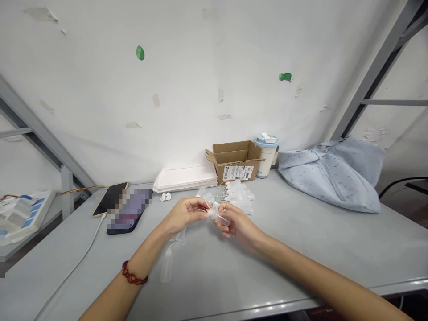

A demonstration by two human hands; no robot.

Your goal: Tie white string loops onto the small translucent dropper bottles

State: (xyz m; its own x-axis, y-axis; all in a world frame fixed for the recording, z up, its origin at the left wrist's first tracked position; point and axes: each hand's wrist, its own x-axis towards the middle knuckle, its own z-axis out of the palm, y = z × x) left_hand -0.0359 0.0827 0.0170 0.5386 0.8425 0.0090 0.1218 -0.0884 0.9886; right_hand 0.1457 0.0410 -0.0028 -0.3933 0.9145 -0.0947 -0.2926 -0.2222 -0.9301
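My right hand (234, 221) is wrapped round a small translucent plastic bottle (222, 219), which lies tilted in its fingers. My left hand (189, 216) is closed in a pinch at the bottle's whitish top end; the exact shape of that part is too small to make out. Just beyond my right hand is a pile of similar frosted bottles (239, 195) with thin loops at one end. More clear bottles lie near and under my left hand, and one clear bottle (166, 266) rests on the grey table (214, 281) nearer to me.
Against the wall stand white flat packs (187, 176), an open cardboard box (238, 162) and a lidded cup (266, 156). A blue cloth bag (329, 176) lies right. Two phones (112, 198) and a white cable (78, 259) are left, near crumpled white bits (166, 196).
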